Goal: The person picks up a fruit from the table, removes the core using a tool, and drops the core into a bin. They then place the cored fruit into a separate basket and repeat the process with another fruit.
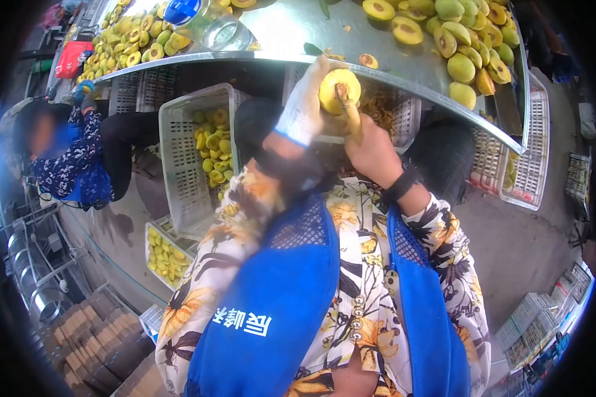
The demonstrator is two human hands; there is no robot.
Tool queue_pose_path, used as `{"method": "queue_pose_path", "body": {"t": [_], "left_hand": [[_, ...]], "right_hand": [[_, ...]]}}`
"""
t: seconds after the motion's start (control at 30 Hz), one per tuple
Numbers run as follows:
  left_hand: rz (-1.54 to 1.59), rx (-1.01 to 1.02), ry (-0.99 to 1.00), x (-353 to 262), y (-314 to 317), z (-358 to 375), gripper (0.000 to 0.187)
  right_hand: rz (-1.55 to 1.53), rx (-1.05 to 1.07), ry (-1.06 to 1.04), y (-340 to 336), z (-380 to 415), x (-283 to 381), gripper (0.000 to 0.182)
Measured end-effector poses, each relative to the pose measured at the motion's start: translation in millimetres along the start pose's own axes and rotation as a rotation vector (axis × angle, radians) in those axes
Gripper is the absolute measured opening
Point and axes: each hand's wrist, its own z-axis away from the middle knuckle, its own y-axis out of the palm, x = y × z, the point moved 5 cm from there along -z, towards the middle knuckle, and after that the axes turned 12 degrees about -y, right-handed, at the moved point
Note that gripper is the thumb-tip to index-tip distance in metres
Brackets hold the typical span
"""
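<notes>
A halved yellow fruit [331, 92] with a brown centre is held in my left hand [302, 106], which wears a white glove. My bare right hand [372, 151] is closed round the light-coloured handle of a tool [353, 120]. The tool's dark tip reaches the fruit's centre. Both hands are in front of the metal table's near edge [278, 58]. Beneath them, a white crate [407, 119] holds brownish scraps. A loose fruit piece [368, 61] lies on the table just beyond the hands.
Piles of fruit [467, 49] and more halves [136, 40] cover parts of the table. A clear bottle with a blue cap [222, 30] lies on it. White crates [179, 152] stand below. Another person [63, 149] sits at the left.
</notes>
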Motion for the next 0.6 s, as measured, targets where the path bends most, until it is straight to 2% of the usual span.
{"method": "queue_pose_path", "body": {"t": [0.03, 0.07, 0.17, 0.27, 0.37, 0.43, 0.5, 0.57, 0.6], "left_hand": [[0.039, -0.074, 0.057, 3.3, -2.5, 5.3, 0.040], [-0.490, -0.118, 0.400, -7.5, 5.2, 21.1, 0.036], [-0.460, -0.320, 0.263, -5.4, 7.5, 24.7, 0.035], [-0.422, -0.271, 0.211, 0.4, 0.6, 17.3, 0.035], [-0.369, -0.272, 0.187, 4.2, -0.1, 14.7, 0.036], [-0.295, -0.246, 0.162, 8.0, -2.3, 8.5, 0.036], [-0.213, -0.179, 0.129, 16.1, -8.4, -0.5, 0.035], [-0.140, -0.123, 0.007, 21.0, -6.5, -0.8, 0.035], [-0.104, -0.095, -0.052, 23.2, -5.3, -1.3, 0.035]], "right_hand": [[-0.038, -0.009, 0.016, 2.3, 0.2, -4.0, 0.025], [-0.075, -0.017, 0.035, 4.9, 1.2, -7.1, 0.024], [-0.150, 0.001, 0.097, 13.9, 2.9, -7.3, 0.022], [-0.103, 0.009, -0.025, 16.8, 1.3, -4.1, 0.020], [-0.415, 0.217, 0.260, 9.5, 5.1, 4.5, 0.014], [-0.649, 0.255, 0.374, 17.2, 10.2, -2.7, 0.012], [-0.831, 0.270, 0.454, 21.5, 13.3, -3.4, 0.012], [-0.963, 0.259, 0.506, 22.9, 16.1, -0.1, 0.013], [-1.135, 0.297, 0.521, 26.1, 16.6, 0.1, 0.014]]}}
